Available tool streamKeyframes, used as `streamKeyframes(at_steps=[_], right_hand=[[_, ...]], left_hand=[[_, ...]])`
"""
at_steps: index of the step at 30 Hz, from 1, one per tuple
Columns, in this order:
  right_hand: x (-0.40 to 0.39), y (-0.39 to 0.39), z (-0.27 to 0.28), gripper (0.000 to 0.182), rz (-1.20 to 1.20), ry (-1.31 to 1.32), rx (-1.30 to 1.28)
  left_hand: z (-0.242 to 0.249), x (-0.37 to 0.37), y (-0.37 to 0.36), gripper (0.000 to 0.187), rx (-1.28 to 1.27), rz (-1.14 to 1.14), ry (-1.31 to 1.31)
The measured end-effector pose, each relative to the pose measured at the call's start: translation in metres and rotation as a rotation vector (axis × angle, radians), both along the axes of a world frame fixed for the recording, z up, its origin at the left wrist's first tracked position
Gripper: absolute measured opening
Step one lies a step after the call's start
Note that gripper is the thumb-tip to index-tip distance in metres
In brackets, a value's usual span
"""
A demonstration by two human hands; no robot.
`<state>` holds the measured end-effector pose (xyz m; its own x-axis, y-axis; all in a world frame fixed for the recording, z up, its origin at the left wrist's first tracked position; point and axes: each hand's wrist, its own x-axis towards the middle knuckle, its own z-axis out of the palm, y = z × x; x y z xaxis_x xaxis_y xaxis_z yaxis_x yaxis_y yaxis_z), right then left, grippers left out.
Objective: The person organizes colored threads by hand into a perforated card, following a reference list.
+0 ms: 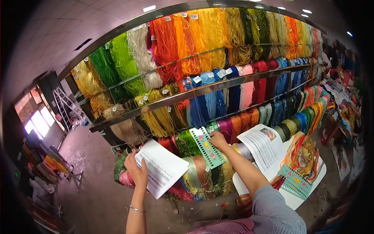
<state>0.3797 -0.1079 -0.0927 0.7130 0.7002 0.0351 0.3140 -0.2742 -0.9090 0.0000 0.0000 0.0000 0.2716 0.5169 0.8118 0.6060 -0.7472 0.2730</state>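
My left hand (pixel 136 170) is closed on the left edge of a stack of printed paper sheets (pixel 163 169), which it holds over the lower thread skeins. Further right, my right hand (pixel 218 139) pinches the upper right edge of a green card (pixel 207 149) with punched holes along its sides and coloured marks in the middle. The card lies tilted over the skeins (pixel 202 171), its lower end close to the paper stack. A bracelet circles my left wrist.
Racks of coloured skeins (pixel 202 37) rise ahead behind a metal rail (pixel 202 90). At right, a white board (pixel 293 199) bears an open printed booklet (pixel 265 146), more green cards (pixel 293 182) and loose threads (pixel 304 156). A ladder (pixel 64 105) stands far left.
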Motion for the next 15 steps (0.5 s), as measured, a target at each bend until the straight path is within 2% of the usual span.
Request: streamKeyframes(at_steps=[2,3,4,5,8,10,12,14,15], right_hand=[[-0.012,0.0,-0.018,0.041,0.069,0.006,0.074],[0.027,-0.013,-0.019,0.045,0.023,-0.173,-0.024],[0.023,-0.012,-0.025,0.049,-0.03,-0.274,-0.055],[0.017,-0.023,-0.01,0.056,0.062,-0.179,-0.114],[0.004,-0.056,0.02,0.055,0.116,-0.53,-0.159],[0.003,-0.075,0.056,0.051,0.3,-0.612,-0.404],[-0.006,-0.093,0.098,0.051,0.548,-0.555,-0.481],[-0.018,-0.103,0.136,0.054,0.779,-0.517,-0.483],[-0.022,-0.108,0.152,0.052,0.852,-0.461,-0.405]], left_hand=[[0.082,0.034,-0.034,0.033,0.125,-0.253,-0.008],[0.092,0.08,-0.043,0.031,0.133,-0.365,-0.074],[0.121,0.095,-0.045,0.029,0.213,-0.429,-0.035],[0.148,0.111,-0.045,0.029,0.278,-0.535,-0.004],[0.214,0.166,-0.039,0.029,0.452,-0.802,0.08],[0.252,0.209,-0.033,0.029,0.524,-0.918,0.076],[0.286,0.256,-0.026,0.035,0.657,-0.933,0.129],[0.314,0.307,-0.002,0.041,0.805,-0.834,0.155],[0.326,0.321,0.01,0.042,0.837,-0.755,0.176]])
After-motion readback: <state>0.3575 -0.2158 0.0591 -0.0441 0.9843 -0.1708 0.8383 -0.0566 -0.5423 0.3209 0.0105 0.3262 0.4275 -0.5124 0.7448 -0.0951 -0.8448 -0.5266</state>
